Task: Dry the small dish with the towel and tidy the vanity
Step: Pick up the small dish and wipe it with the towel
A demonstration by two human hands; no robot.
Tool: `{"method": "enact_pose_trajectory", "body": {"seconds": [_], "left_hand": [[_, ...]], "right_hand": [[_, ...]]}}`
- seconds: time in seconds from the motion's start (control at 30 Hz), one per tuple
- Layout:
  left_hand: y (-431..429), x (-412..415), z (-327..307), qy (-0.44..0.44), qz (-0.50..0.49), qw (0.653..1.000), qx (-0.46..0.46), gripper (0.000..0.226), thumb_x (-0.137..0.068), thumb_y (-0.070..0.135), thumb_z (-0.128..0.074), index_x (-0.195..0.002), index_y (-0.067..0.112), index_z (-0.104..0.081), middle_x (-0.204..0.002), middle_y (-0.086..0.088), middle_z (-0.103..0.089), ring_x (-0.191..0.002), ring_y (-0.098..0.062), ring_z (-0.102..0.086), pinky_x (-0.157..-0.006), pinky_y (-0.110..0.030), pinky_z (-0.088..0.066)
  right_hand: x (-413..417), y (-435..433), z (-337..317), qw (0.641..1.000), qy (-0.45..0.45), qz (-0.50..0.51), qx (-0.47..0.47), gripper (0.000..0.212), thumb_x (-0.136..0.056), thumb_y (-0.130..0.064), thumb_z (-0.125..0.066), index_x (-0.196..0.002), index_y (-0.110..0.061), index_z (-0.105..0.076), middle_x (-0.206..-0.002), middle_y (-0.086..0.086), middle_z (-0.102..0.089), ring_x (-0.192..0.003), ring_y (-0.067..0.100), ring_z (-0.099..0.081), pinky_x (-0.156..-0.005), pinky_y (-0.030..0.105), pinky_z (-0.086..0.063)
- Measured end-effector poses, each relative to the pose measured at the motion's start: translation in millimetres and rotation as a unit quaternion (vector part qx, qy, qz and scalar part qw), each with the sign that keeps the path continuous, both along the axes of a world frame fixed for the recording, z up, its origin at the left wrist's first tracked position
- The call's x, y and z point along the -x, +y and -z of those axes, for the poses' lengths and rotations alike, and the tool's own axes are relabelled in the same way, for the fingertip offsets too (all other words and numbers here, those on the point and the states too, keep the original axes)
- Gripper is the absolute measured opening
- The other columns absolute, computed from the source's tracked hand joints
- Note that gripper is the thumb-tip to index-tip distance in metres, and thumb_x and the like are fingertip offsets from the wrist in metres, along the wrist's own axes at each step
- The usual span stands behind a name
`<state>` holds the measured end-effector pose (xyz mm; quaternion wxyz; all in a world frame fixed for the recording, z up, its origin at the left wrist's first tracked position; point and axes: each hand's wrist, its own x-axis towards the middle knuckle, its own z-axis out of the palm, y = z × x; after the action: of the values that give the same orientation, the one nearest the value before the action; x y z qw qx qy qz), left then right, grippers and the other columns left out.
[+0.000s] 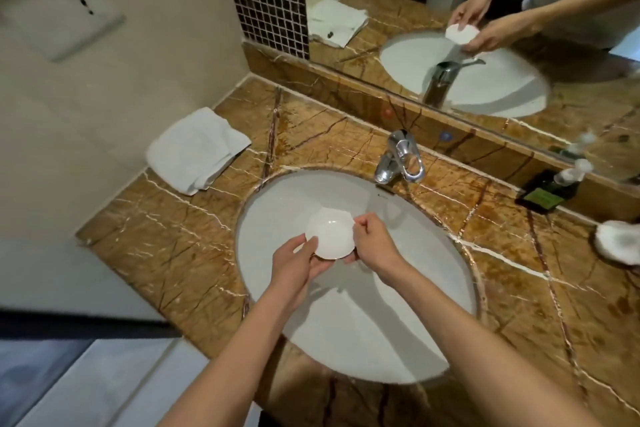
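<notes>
A small white dish (330, 232) with a wavy rim is held over the white sink basin (398, 322). My left hand (294, 262) cups it from below and the left, thumb on its rim. My right hand (372, 243) pinches the dish's right edge. A folded white towel (195, 151) lies on the brown marble vanity (166, 239) at the far left, against the wall, well apart from both hands.
A chrome faucet (401, 158) stands behind the basin. At the right, a dark bottle (550, 194) lies by the mirror ledge and another white shell-like dish (618, 241) sits at the counter's edge. The mirror (485, 28) runs along the back.
</notes>
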<state>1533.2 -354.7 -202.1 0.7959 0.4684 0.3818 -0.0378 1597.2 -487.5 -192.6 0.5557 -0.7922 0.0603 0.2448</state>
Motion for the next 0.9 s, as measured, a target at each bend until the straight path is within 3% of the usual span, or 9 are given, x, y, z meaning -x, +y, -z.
{"method": "enact_pose_trajectory", "body": {"seconds": [0.07,0.13,0.27,0.43,0.5,0.6,0.73,0.83,0.9], "left_hand": [[24.6,0.4,-2.4,-0.004,-0.020,1.000,-0.006,0.030,-0.091,0.007,-0.059,-0.119,-0.004,-0.056,-0.103,-0.020,-0.069,-0.086,-0.029,-0.073,-0.066,-0.031,-0.060],[53.1,1.1,-3.6,-0.010,-0.041,0.999,0.000,0.029,-0.092,0.006,-0.058,-0.119,-0.003,-0.055,-0.099,-0.017,-0.070,-0.083,-0.026,-0.073,-0.064,-0.031,-0.060],[112.7,2.5,-3.1,-0.011,-0.060,0.998,-0.012,0.020,-0.093,0.006,-0.056,-0.112,0.002,-0.058,-0.109,-0.020,-0.067,-0.090,-0.028,-0.071,-0.064,-0.031,-0.060],[191.8,-1.6,-9.1,-0.003,-0.091,0.995,-0.042,0.014,-0.093,0.004,-0.055,-0.106,0.002,-0.059,-0.112,-0.018,-0.064,-0.097,-0.031,-0.066,-0.064,-0.032,-0.060],[222.7,-5.1,-11.1,0.008,-0.109,0.993,-0.053,0.013,-0.091,0.003,-0.057,-0.104,0.005,-0.059,-0.108,-0.012,-0.061,-0.097,-0.031,-0.063,-0.060,-0.031,-0.060],[265.9,-8.4,-13.5,0.025,-0.109,0.991,-0.072,0.031,-0.090,0.004,-0.059,-0.121,0.003,-0.056,-0.111,-0.010,-0.058,-0.095,-0.029,-0.063,-0.062,-0.030,-0.060],[309.4,-9.4,-12.1,0.034,-0.108,0.990,-0.087,0.036,-0.090,0.007,-0.060,-0.126,0.003,-0.054,-0.119,-0.013,-0.058,-0.091,-0.026,-0.066,-0.067,-0.030,-0.060],[327.7,-15.0,-10.9,0.022,-0.116,0.990,-0.081,0.034,-0.091,0.005,-0.059,-0.124,0.001,-0.055,-0.125,-0.015,-0.056,-0.101,-0.032,-0.063,-0.061,-0.028,-0.060],[333.7,-20.4,-10.0,0.025,-0.122,0.989,-0.077,0.034,-0.090,0.003,-0.059,-0.124,0.001,-0.055,-0.128,-0.015,-0.055,-0.104,-0.034,-0.062,-0.060,-0.028,-0.060]], "right_hand": [[-1.4,25.7,-1.0,1.000,0.005,-0.008,-0.007,0.018,-0.100,-0.015,-0.035,-0.105,-0.003,-0.048,-0.102,0.013,-0.058,-0.061,0.024,-0.067,-0.061,0.044,-0.060],[-2.4,55.0,-2.0,1.000,0.007,-0.020,-0.018,0.016,-0.101,-0.014,-0.035,-0.104,-0.004,-0.047,-0.102,0.012,-0.056,-0.054,0.020,-0.066,-0.056,0.040,-0.059],[-6.0,115.7,-5.0,0.999,0.007,-0.035,-0.023,0.011,-0.098,-0.012,-0.038,-0.097,-0.010,-0.049,-0.082,0.007,-0.059,-0.054,0.026,-0.065,-0.065,0.051,-0.056],[-19.6,195.2,-9.7,0.997,-0.013,-0.081,-0.005,0.013,-0.097,-0.026,-0.046,-0.089,-0.018,-0.054,-0.090,0.011,-0.065,-0.067,0.026,-0.069,-0.047,0.032,-0.052],[-33.8,224.3,-9.5,0.994,-0.044,-0.099,0.016,0.015,-0.096,-0.032,-0.048,-0.093,-0.021,-0.058,-0.090,0.010,-0.067,-0.075,0.027,-0.068,-0.056,0.034,-0.052],[-62.6,261.0,-6.4,0.991,-0.071,-0.104,0.055,0.029,-0.095,-0.032,-0.048,-0.114,-0.013,-0.058,-0.102,0.009,-0.068,-0.091,0.027,-0.064,-0.074,0.038,-0.049],[-96.9,293.5,0.3,0.978,-0.107,-0.107,0.142,0.040,-0.093,-0.031,-0.052,-0.129,-0.013,-0.052,-0.108,0.008,-0.065,-0.096,0.025,-0.063,-0.087,0.041,-0.051],[-116.8,311.2,9.0,0.963,-0.138,-0.120,0.198,0.048,-0.091,-0.027,-0.057,-0.135,-0.010,-0.047,-0.131,0.015,-0.057,-0.115,0.032,-0.056,-0.095,0.040,-0.045],[-128.3,320.7,15.6,0.952,-0.152,-0.140,0.226,0.050,-0.089,-0.028,-0.061,-0.133,-0.008,-0.047,-0.136,0.015,-0.054,-0.120,0.033,-0.053,-0.095,0.042,-0.044]]}}
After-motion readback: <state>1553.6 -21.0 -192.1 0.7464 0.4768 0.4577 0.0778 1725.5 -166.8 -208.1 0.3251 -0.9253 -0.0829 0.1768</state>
